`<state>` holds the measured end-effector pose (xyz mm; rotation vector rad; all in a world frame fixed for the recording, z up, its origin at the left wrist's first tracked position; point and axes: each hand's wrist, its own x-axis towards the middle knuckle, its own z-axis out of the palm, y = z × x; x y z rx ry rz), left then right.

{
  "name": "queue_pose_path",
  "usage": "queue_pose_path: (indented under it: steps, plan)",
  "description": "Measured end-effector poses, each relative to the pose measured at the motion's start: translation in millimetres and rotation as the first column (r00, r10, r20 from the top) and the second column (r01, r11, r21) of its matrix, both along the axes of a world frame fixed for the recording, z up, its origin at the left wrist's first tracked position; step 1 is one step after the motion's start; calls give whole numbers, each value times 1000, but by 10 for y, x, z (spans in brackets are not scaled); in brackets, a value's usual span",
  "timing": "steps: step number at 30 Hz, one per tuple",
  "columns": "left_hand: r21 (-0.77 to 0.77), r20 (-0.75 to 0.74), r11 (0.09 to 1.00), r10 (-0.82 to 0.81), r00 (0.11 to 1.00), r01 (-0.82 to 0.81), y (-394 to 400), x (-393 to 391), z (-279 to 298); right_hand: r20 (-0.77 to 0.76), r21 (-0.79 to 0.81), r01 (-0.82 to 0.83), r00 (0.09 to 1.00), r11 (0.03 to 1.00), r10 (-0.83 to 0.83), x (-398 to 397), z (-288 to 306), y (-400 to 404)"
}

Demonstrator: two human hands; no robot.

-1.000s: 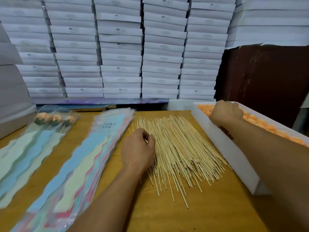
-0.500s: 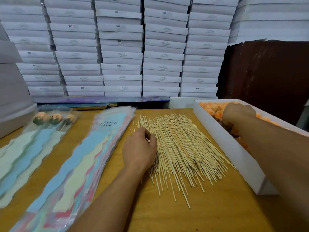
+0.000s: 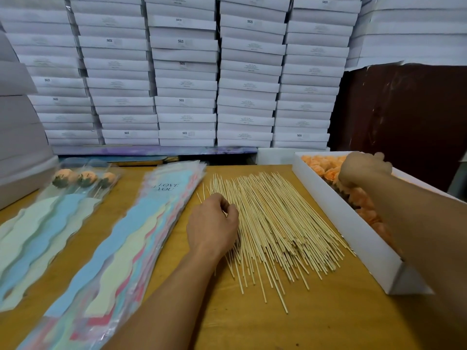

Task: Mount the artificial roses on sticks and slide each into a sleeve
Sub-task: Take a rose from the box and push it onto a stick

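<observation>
Sticks, thin pale wooden ones (image 3: 275, 223), in a big flat pile in the middle of the yellow-brown wooden table (image 3: 316, 322). Long way running from near to far, tips fanned out a bit at the near end. Left hand (image 3: 212, 223) right on the left edge of the pile, fingers curled down into the sticks, likely pinching one, but hard to tell how many from here. Soft orange fake roses (image 3: 326, 170) packed in a long white cardboard tray (image 3: 353, 223), just beside the pile on the right. Right hand (image 3: 364, 170) down in the far end of the tray, on top of the roses, fingers bent around one, though the rose under it stays hidden. So one hand for each part: left nearer the sticks, right nearer the roses. Next, probably: lift both, bring them together over the table, push the stick end up into the rose bottom. Stack of clear plastic sleeves with blue, pink and cream wavy paper (image 3: 141, 238) to the left of the left hand, long way also near to far. Three finished roses in sleeves (image 3: 86, 179) further left. Many white flat boxes (image 3: 184, 72) piled up at the back.
</observation>
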<state>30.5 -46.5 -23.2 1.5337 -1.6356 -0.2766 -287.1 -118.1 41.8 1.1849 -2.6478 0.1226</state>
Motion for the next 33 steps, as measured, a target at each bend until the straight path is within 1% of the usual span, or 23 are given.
queue_pose_path:
  steps: [3, 6, 9, 10, 11, 15, 21, 24, 28, 31, 33]
  plan:
    - [-2, 1, 1000, 0, 1000, 0, -1, -2, -5, -20, -56, -39, 999, 998, 38, -7, 72, -17]
    - [4, 6, 1000, -1, 1000, 1, -4, -5, -3, 5, -56, -103, 995, 993, 104, 23, 121, -4]
    - [15, 0, 1000, -7, 1000, 7, 11, -3, 0, 45, 77, -156, 987, 985, 153, 44, 74, 60]
    - [15, 0, 1000, -8, 1000, 8, 16, 1, 0, 48, 110, -167, 985, 980, 163, 41, 35, 85]
    - [13, 0, 1000, -8, 1000, 8, 20, 6, 1, 49, 109, -180, 983, 978, 176, 38, -4, 106]
    - [6, -3, 1000, -5, 1000, 5, 4, 12, -8, 44, -48, -173, 984, 984, 175, 44, 9, 162]
    - [7, -6, 1000, -14, 1000, 14, -1, 1, -17, 122, -232, -204, 964, 951, 236, 92, 385, 215]
    - [-11, -18, 999, -43, 999, 43, 6, 7, -10, 169, -283, -259, 934, 923, 314, 233, 533, 239]
    - [-47, -62, 987, -157, 986, 154, 26, 8, 1, 182, -319, -358, 885, 877, 428, 558, 673, 361]
    - [-73, -138, 971, -238, 961, 230, 38, 11, 11, 244, -318, -441, 818, 839, 522, 875, 696, 524]
    - [-71, -203, 948, -317, 926, 309, 70, 6, 21, 281, -287, -508, 766, 812, 579, 1124, 645, 649]
